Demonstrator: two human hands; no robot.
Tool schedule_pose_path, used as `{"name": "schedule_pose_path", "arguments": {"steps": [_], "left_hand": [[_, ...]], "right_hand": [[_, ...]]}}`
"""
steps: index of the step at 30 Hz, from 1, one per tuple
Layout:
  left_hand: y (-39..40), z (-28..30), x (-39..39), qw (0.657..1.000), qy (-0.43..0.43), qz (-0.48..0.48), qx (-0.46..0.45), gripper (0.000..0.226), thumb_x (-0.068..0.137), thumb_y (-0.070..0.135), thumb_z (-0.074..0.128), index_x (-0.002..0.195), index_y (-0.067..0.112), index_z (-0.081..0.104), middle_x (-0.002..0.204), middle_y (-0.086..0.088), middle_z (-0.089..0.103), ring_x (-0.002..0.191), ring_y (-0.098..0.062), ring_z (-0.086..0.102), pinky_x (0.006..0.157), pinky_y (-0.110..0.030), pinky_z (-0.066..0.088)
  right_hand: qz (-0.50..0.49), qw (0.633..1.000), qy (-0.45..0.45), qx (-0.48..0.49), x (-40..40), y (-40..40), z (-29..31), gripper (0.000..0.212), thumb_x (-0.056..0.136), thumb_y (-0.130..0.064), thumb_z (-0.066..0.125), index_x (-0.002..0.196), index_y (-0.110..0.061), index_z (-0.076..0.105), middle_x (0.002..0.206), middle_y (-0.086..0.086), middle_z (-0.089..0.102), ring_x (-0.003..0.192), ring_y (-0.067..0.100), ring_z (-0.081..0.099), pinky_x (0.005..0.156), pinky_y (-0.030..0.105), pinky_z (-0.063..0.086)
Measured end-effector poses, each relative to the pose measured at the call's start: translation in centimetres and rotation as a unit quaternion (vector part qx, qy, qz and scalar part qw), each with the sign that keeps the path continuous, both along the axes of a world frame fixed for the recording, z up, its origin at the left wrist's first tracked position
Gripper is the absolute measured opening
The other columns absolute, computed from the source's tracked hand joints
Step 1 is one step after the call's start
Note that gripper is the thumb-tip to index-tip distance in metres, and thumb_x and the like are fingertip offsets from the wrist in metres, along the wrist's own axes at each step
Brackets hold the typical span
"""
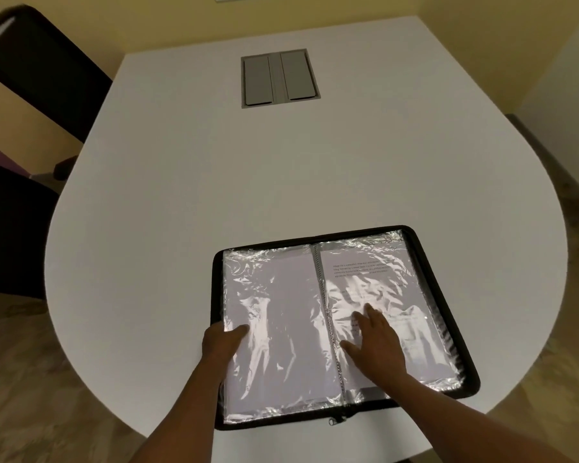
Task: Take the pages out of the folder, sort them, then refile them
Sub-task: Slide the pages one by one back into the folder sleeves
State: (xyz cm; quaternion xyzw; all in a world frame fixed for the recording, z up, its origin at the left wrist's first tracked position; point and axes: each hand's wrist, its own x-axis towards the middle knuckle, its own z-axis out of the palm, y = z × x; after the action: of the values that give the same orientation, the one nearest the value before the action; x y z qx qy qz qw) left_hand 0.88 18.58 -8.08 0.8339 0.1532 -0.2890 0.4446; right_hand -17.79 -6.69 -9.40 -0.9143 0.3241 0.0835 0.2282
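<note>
Plastic sleeves are the whole story here imo. Folder [345, 325] lies open flat at the table's [281, 162] 6 o'clock edge, black zip border all round, spine running roughly 12 to 6 down the middle. Both sides show crinkly clear sleeves with white pages inside, printed text visible on the right one.

Your left hand [223, 342] sits at the folder's 9 o'clock edge, thumb over the left sleeve [274, 322], other fingers hidden under or behind the edge, so looks like a pinch on that side but can't tell for sure. Right hand [375, 342] lies flat on the right sleeve [381, 295], fingers straight and spread, holding nothing, just pressing.

Handling guess: pages are light and floppy, sleeves thin, slick and prob clingy, so paper will drag and buckle if you pull from one corner. Sleeve mouths seem to be at 12 o'clock, not sure tbh. I'd hold the sleeve down w/ one hand, pinch the page's top edge w/ the other, slide it straight out. Don't yank, the plastic looks easy to tear near the spine.
</note>
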Motion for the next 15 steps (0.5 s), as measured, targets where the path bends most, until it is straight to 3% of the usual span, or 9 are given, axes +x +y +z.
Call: {"name": "schedule_pose_path", "arguments": {"steps": [3,5,10,15], "left_hand": [[-0.1,0.4,-0.1,1.0,-0.006,0.0,-0.019,0.036,0.068,0.035,0.073,0.098,0.015,0.069,0.092,-0.008,0.072,0.083,-0.027,0.068,0.083,-0.042,0.056],[-0.1,0.8,-0.2,0.998,0.008,0.008,-0.062,0.034,0.074,0.029,0.07,0.104,0.015,0.067,0.098,-0.01,0.072,0.086,-0.028,0.069,0.085,-0.044,0.056],[-0.3,2.1,-0.6,0.977,0.07,0.042,-0.197,0.031,0.091,0.016,0.062,0.121,0.007,0.062,0.108,-0.015,0.071,0.098,-0.031,0.068,0.087,-0.041,0.054],[-0.6,6.8,-2.1,0.937,0.166,0.042,-0.305,0.045,0.092,0.05,0.054,0.119,0.016,0.064,0.114,-0.014,0.069,0.108,-0.032,0.064,0.093,-0.044,0.05]], "right_hand": [[-0.057,0.997,0.02,-0.042,-0.7,-0.3,0.1,0.085,0.086,-0.063,0.055,0.152,-0.017,0.026,0.162,0.011,0.015,0.149,0.029,0.015,0.118,0.041,0.018],[-0.058,0.997,0.013,-0.047,-1.0,-0.4,0.3,0.08,0.088,-0.059,0.056,0.15,-0.015,0.031,0.16,0.012,0.02,0.148,0.029,0.017,0.118,0.042,0.019],[-0.012,0.997,-0.045,0.055,0.3,1.6,1.7,0.056,0.089,-0.049,0.061,0.134,-0.017,0.052,0.144,0.002,0.049,0.134,0.019,0.042,0.111,0.032,0.032],[0.055,0.97,-0.082,0.221,3.1,6.6,7.1,0.049,0.088,-0.055,0.06,0.126,-0.025,0.058,0.126,-0.007,0.062,0.114,0.009,0.059,0.093,0.021,0.041]]}}
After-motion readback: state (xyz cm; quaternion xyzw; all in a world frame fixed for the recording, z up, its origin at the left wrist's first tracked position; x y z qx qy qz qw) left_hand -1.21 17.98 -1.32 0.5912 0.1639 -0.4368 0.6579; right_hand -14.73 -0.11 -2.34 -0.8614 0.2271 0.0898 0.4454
